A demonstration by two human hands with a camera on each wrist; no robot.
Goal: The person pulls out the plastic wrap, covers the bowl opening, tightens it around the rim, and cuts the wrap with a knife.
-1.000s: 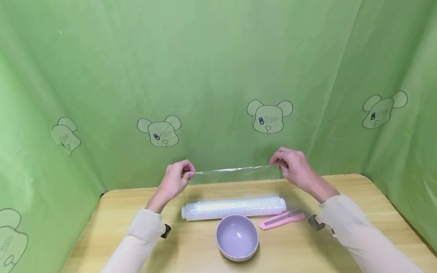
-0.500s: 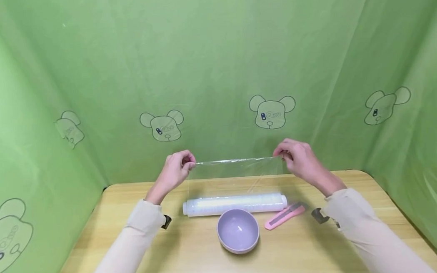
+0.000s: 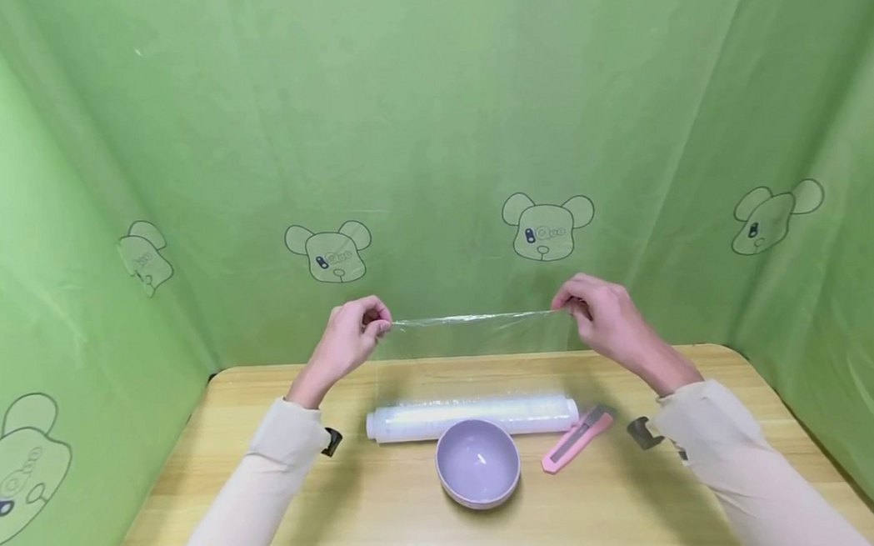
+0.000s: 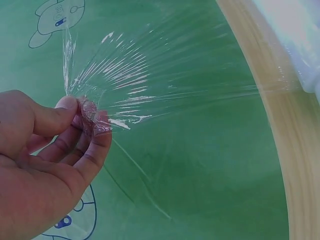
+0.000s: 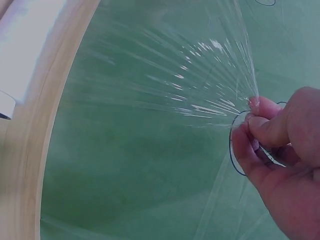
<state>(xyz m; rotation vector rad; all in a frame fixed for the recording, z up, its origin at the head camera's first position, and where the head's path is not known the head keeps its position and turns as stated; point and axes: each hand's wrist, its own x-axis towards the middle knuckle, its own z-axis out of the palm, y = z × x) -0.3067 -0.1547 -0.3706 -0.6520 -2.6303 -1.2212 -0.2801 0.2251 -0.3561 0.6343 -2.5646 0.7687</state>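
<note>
A clear sheet of plastic wrap [image 3: 471,338] stretches up and away from its roll [image 3: 416,422], its top edge taut between both hands. My left hand [image 3: 350,332] pinches one corner between thumb and fingers; in the left wrist view the plastic wrap [image 4: 115,80] fans out in creases from that pinch. At the other corner, my right hand [image 3: 605,313] pinches the film, which also gathers in folds in the right wrist view. The white roll lies crosswise on the table. Just in front of it stands a lilac bowl [image 3: 478,464], with nothing seen inside.
A pink utility knife [image 3: 578,440] lies right of the bowl, close to the roll's right end. The wooden table [image 3: 267,450] ends behind the roll, and a green curtain [image 3: 429,140] with bear-head prints surrounds it on the back and sides.
Both hands have drawn slightly further from the roll, lengthening the sheet of plastic wrap. The utility knife has swung to a steeper slant beside the roll. The bowl stays in place.
</note>
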